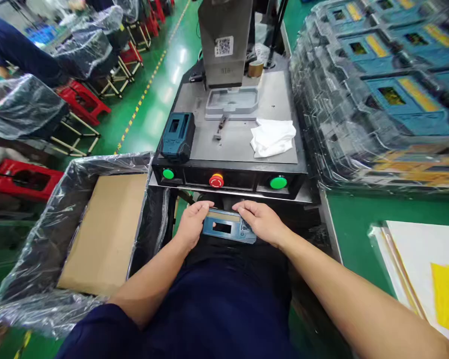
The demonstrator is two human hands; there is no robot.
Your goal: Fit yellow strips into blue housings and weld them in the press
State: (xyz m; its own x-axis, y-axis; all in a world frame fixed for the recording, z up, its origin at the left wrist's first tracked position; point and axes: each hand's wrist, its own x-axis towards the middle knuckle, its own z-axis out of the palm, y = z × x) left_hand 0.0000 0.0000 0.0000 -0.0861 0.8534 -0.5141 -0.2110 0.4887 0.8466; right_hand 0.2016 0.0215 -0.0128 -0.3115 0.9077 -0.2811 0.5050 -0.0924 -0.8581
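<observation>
Between my hands, low in front of my body, is a flat blue plastic housing panel [228, 237] with a dark rectangular window and a tan strip along its far edge. My left hand [191, 224] pinches its left end, thumb on top. At the right end, my right hand [261, 219] has its fingers closed on the panel's far corner. Just beyond stands a press machine [224, 65] with a metal bed. A deeper blue housing [178, 135] rests at the bed's left, and a grey fixture [232, 102] sits under the press head.
Two green buttons [278, 182] and a red emergency stop button [216, 180] line the press front. A white cloth [273, 138] lies on the bed. At left is a plastic-lined bin [30, 294] with cardboard [107, 234]; at right, stacked clear trays [344, 164] hold blue housings. Another person [18, 50] bends at far left.
</observation>
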